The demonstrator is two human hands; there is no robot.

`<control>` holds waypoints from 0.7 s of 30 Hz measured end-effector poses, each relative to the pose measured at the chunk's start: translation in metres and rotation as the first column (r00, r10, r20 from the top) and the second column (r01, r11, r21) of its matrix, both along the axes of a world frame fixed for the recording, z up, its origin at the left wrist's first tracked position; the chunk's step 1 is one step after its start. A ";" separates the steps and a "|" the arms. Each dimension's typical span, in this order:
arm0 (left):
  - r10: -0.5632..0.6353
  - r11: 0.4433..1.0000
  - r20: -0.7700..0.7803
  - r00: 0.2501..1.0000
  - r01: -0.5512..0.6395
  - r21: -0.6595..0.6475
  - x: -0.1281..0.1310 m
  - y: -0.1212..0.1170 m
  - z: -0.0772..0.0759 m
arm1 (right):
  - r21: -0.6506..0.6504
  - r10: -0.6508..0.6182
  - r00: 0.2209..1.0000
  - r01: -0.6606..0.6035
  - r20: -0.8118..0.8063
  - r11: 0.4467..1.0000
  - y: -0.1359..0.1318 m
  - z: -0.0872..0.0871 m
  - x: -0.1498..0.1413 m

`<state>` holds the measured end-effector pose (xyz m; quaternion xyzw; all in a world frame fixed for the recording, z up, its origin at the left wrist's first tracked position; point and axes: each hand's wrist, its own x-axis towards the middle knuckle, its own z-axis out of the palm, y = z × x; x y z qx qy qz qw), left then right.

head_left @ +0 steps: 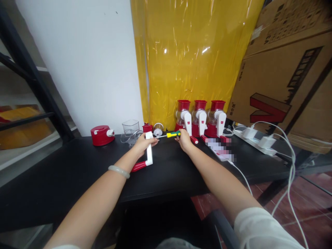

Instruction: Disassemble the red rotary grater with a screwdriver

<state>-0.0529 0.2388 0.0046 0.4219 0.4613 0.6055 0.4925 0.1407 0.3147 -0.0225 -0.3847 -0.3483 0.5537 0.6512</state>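
Observation:
My left hand (142, 144) is closed around a white crank handle (149, 154) with a red grip (139, 166), held above the black table. My right hand (184, 140) grips a screwdriver (171, 134) with a yellow and green handle. Its shaft points left and reaches the fingers of my left hand; whether the tip touches the crank is hidden. Behind my left hand stand a clear plastic hopper (130, 127), a small red part (147, 128) and a grater drum (158, 129). A red round base (102, 135) with a white side fitting sits further left.
Three red and white rotary graters (183, 117) stand in a row at the back right. In front of them a phone (220, 150) lies on a cable. A power strip (255, 141) with white chargers is at the right, beside large cardboard boxes (282, 79).

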 end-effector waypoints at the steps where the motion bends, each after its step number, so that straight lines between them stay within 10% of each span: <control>1: -0.002 1.000 0.003 1.000 0.002 -0.006 0.000 0.000 0.001 | -0.002 0.001 1.000 -0.001 0.001 1.000 0.000 0.000 0.000; 21: -0.011 0.984 -0.255 0.967 -0.035 -0.174 -0.002 0.001 -0.008 | 0.024 -0.042 0.995 0.040 0.094 0.999 0.008 -0.001 0.005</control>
